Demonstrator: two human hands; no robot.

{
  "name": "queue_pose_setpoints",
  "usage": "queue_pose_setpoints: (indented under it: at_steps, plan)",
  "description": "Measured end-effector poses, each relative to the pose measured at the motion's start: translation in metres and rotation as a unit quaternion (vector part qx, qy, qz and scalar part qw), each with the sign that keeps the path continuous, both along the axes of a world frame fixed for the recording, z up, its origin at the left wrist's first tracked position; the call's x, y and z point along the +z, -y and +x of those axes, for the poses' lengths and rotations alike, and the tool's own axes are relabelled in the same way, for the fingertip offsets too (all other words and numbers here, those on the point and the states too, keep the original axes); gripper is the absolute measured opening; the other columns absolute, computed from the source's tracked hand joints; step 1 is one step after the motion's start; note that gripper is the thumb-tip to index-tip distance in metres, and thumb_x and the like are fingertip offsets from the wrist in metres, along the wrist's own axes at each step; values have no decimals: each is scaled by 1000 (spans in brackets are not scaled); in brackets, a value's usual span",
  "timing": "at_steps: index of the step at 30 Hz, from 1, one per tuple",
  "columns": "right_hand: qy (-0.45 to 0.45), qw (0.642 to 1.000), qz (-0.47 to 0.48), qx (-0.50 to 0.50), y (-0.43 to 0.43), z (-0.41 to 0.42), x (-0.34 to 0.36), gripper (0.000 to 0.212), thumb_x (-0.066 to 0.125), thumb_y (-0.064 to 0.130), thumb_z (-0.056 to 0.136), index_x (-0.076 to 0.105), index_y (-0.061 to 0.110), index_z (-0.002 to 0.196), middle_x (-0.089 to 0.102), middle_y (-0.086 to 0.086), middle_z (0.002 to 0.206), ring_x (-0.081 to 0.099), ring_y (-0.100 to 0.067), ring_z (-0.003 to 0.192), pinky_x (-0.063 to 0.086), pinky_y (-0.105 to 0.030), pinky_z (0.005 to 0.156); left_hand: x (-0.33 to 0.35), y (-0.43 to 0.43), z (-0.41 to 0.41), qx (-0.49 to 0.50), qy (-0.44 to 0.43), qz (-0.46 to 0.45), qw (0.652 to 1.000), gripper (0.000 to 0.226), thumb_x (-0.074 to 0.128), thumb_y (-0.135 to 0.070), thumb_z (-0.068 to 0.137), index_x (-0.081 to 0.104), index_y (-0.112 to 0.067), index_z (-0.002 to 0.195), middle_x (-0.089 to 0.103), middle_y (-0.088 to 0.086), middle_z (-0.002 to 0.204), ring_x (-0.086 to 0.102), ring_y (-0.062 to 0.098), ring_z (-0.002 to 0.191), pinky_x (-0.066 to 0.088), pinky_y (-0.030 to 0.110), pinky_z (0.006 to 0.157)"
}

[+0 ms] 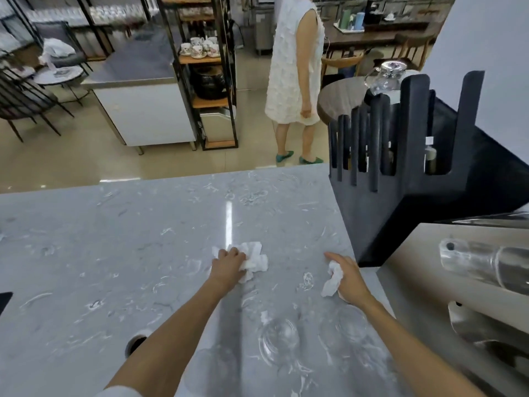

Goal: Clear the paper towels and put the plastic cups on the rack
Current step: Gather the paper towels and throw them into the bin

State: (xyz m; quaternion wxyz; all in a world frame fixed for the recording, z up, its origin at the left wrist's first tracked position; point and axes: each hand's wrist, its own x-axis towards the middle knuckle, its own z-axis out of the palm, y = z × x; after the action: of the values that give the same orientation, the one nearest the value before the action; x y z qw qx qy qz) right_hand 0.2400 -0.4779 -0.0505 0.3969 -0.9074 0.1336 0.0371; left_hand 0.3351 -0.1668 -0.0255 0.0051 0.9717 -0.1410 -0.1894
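Two hands: the left at 12 o'clock on the surface, the right at 2 o'clock. Two paper towels, one under the left, one in the right. Three clear cups show at 6 o'clock: one, another, a third, all faint. One dark rack at 1 o'clock.

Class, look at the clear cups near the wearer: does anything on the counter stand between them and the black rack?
Nothing solid blocks the way. The cups sit on the counter near the wearer; the rack is ahead to the right. Only the right hand, clutching a paper towel, lies roughly along that line.
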Motion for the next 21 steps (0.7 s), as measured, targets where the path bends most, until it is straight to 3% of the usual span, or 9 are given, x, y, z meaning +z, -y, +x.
queue_pose_setpoints:
  at_steps: [2,4,7,10,12,13,15,17,21]
  plan:
    - [-7,999,44,-15,5,-2,6,40,57,-5,94,60,2,134,54,-21,130,55,-33,120,41,-34,106,7,-3,-6,32,-12,-20,999,42,60,-34,94,55,-15,131,55,10,134,49,31,121,47,45,95]
    - [-11,994,100,-37,9,-5,19,40,57,-13,90,63,-2,129,57,-19,131,56,-32,121,44,-35,105,17,-12,-19,128,-34,-126,983,39,65,-33,88,60,-14,122,66,10,118,62,29,108,51,40,88]
    - [30,992,109,-53,11,-17,52,51,67,-21,75,68,5,119,63,-14,112,61,-27,103,48,-27,87,47,-26,-43,219,-33,-301,927,36,63,-39,73,65,-11,96,70,7,88,65,26,78,50,31,65]
    - [97,988,105,-63,8,-31,86,48,65,-22,76,72,10,111,64,-18,102,63,-30,95,50,-30,79,84,-38,-62,257,12,-429,866,25,60,-30,72,60,-6,74,61,8,72,57,25,69,42,32,61]
    - [129,981,119,-81,3,-41,113,41,64,-14,84,70,3,121,62,-23,110,64,-30,97,56,-27,85,110,-42,-75,287,11,-517,806,26,66,-21,84,64,5,82,63,14,76,59,25,70,47,37,61]
    - [135,978,138,-83,-2,-48,128,39,61,-11,89,67,1,126,62,-27,116,65,-24,94,56,-19,80,123,-43,-82,298,9,-545,784,24,66,-16,88,65,8,89,64,16,80,60,25,72,49,38,61]
    - [147,966,193,-86,-14,-63,156,37,56,-10,93,59,-8,130,57,-36,124,66,-9,82,56,-12,68,146,-42,-95,301,7,-591,748,13,62,-11,90,66,1,89,64,11,76,63,23,66,52,32,56]
    - [199,945,243,-86,-29,-83,182,42,60,-11,89,56,-14,131,54,-39,115,66,-2,75,55,-7,63,167,-36,-112,291,-10,-637,713,14,58,-6,88,67,-12,79,63,2,63,63,12,51,51,23,45]
    - [235,912,329,-72,-61,-131,215,39,55,-10,93,53,-3,132,50,-11,84,63,-1,56,54,-15,52,191,-21,-162,268,-63,-689,671,25,60,-12,88,72,-27,72,71,-8,62,68,7,55,53,20,47]
